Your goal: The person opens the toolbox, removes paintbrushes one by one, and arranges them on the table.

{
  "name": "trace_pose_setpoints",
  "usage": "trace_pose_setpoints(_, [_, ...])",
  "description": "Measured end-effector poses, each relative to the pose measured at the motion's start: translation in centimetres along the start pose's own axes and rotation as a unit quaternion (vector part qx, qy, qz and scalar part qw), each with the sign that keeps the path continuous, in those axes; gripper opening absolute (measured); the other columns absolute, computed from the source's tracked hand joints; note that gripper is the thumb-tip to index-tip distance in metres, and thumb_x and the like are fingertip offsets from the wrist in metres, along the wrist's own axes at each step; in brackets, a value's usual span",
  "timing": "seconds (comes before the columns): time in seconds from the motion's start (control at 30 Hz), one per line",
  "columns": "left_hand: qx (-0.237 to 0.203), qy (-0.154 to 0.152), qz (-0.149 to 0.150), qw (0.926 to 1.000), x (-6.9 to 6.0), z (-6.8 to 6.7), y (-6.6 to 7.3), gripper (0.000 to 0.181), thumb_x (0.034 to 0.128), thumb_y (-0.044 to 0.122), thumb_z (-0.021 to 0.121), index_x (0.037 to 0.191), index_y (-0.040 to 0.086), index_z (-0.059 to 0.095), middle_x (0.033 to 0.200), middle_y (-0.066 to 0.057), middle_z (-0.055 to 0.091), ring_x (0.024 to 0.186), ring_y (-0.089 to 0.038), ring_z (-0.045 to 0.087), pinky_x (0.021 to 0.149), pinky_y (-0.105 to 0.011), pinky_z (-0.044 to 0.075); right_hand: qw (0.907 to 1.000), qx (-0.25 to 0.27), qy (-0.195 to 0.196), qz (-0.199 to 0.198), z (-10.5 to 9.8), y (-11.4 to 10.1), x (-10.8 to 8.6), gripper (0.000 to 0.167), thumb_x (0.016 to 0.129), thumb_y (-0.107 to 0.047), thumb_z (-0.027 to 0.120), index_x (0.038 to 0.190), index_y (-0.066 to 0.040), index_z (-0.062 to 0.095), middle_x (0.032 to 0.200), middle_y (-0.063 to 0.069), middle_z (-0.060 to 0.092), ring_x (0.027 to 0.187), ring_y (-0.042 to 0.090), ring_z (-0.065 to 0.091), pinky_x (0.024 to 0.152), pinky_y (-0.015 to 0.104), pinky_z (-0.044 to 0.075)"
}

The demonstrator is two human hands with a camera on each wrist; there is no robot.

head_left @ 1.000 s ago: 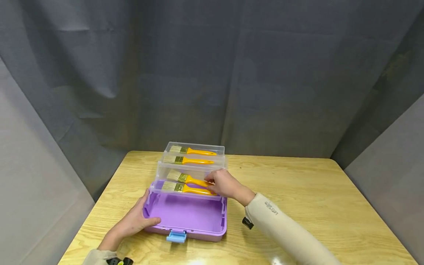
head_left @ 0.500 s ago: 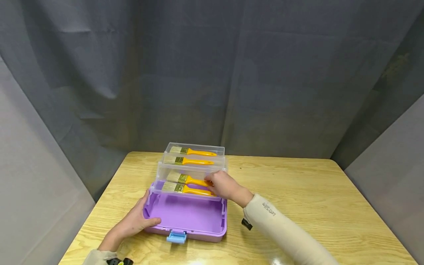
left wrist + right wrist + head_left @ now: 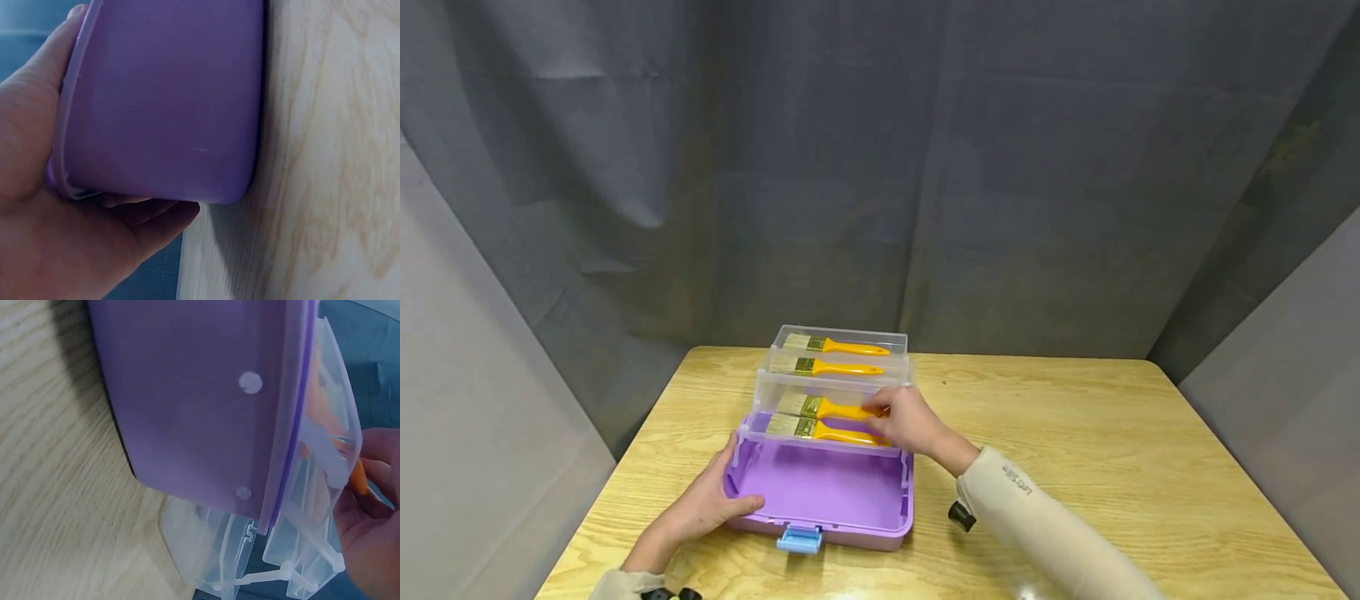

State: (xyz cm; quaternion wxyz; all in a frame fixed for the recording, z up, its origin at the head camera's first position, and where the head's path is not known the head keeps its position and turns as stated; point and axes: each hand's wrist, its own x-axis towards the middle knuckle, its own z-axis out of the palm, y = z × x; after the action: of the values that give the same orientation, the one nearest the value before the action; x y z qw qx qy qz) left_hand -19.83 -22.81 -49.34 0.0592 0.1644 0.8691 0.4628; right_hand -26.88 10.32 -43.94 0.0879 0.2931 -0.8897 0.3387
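Note:
A purple plastic box (image 3: 820,487) stands opened on the table, its clear trays (image 3: 831,385) fanned out behind its base. The front tray carries two paintbrushes with yellow handles, a rear one (image 3: 831,408) and a front one (image 3: 842,434). My right hand (image 3: 913,421) pinches the handle end of the rear brush; in the right wrist view an orange handle tip (image 3: 359,477) shows beside the fingers. With my left hand (image 3: 700,500) I grip the box's left side, thumb over the rim and fingers round the corner, as the left wrist view shows.
Two more paintbrushes lie in the back compartments, one (image 3: 850,347) behind the other (image 3: 842,368). A blue latch (image 3: 800,540) hangs open at the box's front. Wooden tabletop (image 3: 1075,433) extends to the right. A dark curtain (image 3: 1000,183) closes off the back.
My right hand's fingers have shifted slightly at the rear brush's handle end. The left hand and the box keep their places.

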Motion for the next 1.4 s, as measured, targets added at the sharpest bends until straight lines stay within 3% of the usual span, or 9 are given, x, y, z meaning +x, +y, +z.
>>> trace_pose_setpoints(0.13, [0.005, 0.003, -0.006, 1.0, -0.1, -0.1, 0.0, 0.113, 0.0759, 0.027, 0.079, 0.15, 0.0, -0.001, 0.151, -0.032, 0.007, 0.136, -0.049, 0.014, 0.107, -0.06, 0.013, 0.9972, 0.048, 0.038, 0.044, -0.3, -0.2, -0.1, 0.018, 0.078, -0.008, 0.076, 0.096, -0.006, 0.076, 0.091, 0.003, 0.072, 0.081, 0.012, 0.064, 0.071, 0.023, 0.054])
trace_pose_setpoints(0.3, [0.006, 0.003, -0.006, 1.0, -0.1, -0.2, 0.1, 0.112, 0.0764, 0.027, 0.079, 0.15, 0.0, -0.001, 0.15, -0.033, 0.007, 0.135, -0.049, 0.015, 0.107, -0.061, 0.015, 0.9895, 0.107, 0.06, 0.076, -0.8, 0.0, -0.5, 0.02, 0.078, -0.006, 0.076, 0.098, -0.005, 0.076, 0.093, 0.006, 0.072, 0.079, 0.013, 0.064, 0.067, 0.022, 0.054])
trace_pose_setpoints(0.5, [0.009, 0.006, 0.004, 0.9999, -0.2, -0.4, 0.1, 0.112, 0.0761, 0.026, 0.079, 0.15, 0.0, 0.0, 0.15, -0.033, 0.008, 0.134, -0.05, 0.016, 0.107, -0.061, 0.016, 0.9711, 0.187, 0.088, 0.12, -1.9, 0.1, -1.2, 0.021, 0.079, -0.006, 0.076, 0.1, -0.004, 0.075, 0.096, 0.008, 0.071, 0.078, 0.016, 0.063, 0.066, 0.024, 0.054])
trace_pose_setpoints(0.67, [0.006, 0.005, 0.007, 0.9999, -0.3, -0.4, 0.1, 0.111, 0.0766, 0.025, 0.078, 0.15, 0.0, -0.001, 0.151, -0.032, 0.008, 0.135, -0.05, 0.016, 0.106, -0.062, 0.016, 0.9564, 0.234, 0.087, 0.152, -3.1, 0.7, -1.8, 0.025, 0.082, -0.009, 0.074, 0.106, -0.005, 0.073, 0.103, 0.009, 0.07, 0.081, 0.016, 0.063, 0.07, 0.023, 0.054])
trace_pose_setpoints(1.0, [0.001, 0.004, 0.013, 0.9999, -0.3, -0.4, 0.3, 0.111, 0.0755, 0.023, 0.079, 0.151, 0.002, 0.001, 0.151, -0.032, 0.009, 0.134, -0.05, 0.018, 0.106, -0.062, 0.018, 0.924, 0.329, 0.103, 0.166, -5.8, 2.5, -4.0, 0.033, 0.083, -0.005, 0.072, 0.114, 0.006, 0.066, 0.114, 0.02, 0.064, 0.091, 0.013, 0.063, 0.079, 0.023, 0.053])
trace_pose_setpoints(1.27, [-0.005, 0.007, 0.014, 0.9999, -0.2, -0.4, 0.3, 0.112, 0.075, 0.022, 0.08, 0.151, 0.002, 0.0, 0.15, -0.033, 0.01, 0.134, -0.05, 0.018, 0.106, -0.062, 0.018, 0.9104, 0.362, 0.114, 0.165, -8.1, 4.8, -6.5, 0.04, 0.083, -0.007, 0.072, 0.116, 0.012, 0.061, 0.112, 0.011, 0.067, 0.095, 0.012, 0.064, 0.081, 0.024, 0.053])
trace_pose_setpoints(1.4, [-0.003, 0.007, 0.012, 0.9999, -0.2, -0.4, 0.2, 0.112, 0.0752, 0.022, 0.079, 0.151, 0.002, 0.0, 0.15, -0.033, 0.009, 0.134, -0.05, 0.017, 0.106, -0.062, 0.017, 0.8867, 0.42, 0.109, 0.16, -9.5, 6.0, -8.1, 0.037, 0.084, -0.001, 0.069, 0.118, 0.012, 0.06, 0.11, 0.004, 0.068, 0.097, 0.015, 0.064, 0.083, 0.025, 0.053])
